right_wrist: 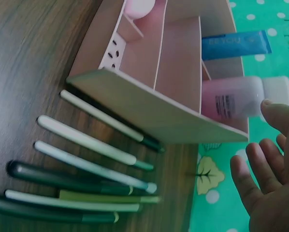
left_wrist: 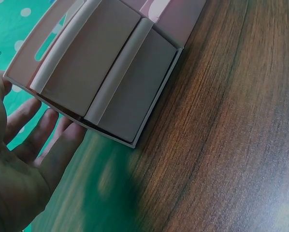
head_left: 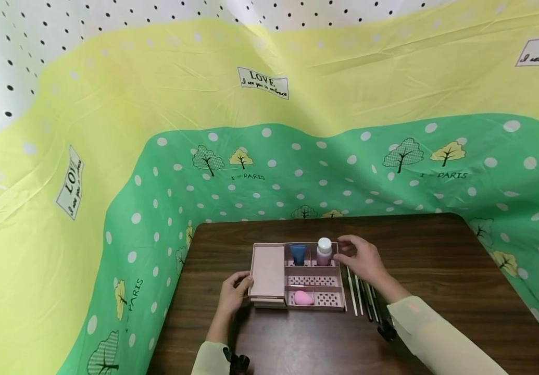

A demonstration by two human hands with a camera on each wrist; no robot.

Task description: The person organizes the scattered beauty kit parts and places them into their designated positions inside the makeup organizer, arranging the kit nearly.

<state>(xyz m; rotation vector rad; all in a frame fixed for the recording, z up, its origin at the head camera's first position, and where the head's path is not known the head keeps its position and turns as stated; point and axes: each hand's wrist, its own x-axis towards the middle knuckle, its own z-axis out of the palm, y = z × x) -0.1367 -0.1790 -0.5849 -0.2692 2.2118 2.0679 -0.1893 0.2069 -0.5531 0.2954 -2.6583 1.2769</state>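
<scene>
The pink box (head_left: 267, 271) sits on the table (head_left: 438, 260), towards its far edge. The left hand (head_left: 233, 294) touches the box's left side, fingers loosely spread. By the far right corner the right hand (head_left: 365, 260) has thumb and fingers wide apart beside the bottle (head_left: 324, 252); I can't tell whether they touch it. A blue tube (head_left: 298, 254) stands left of that, brushes (head_left: 352, 291) lie along the box's right edge.

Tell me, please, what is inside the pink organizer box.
In the pink organizer box, a blue tube and a capped bottle stand at the back, and a pink sponge lies at the front. What the two drawers hold is covered, so I cannot tell.
</scene>
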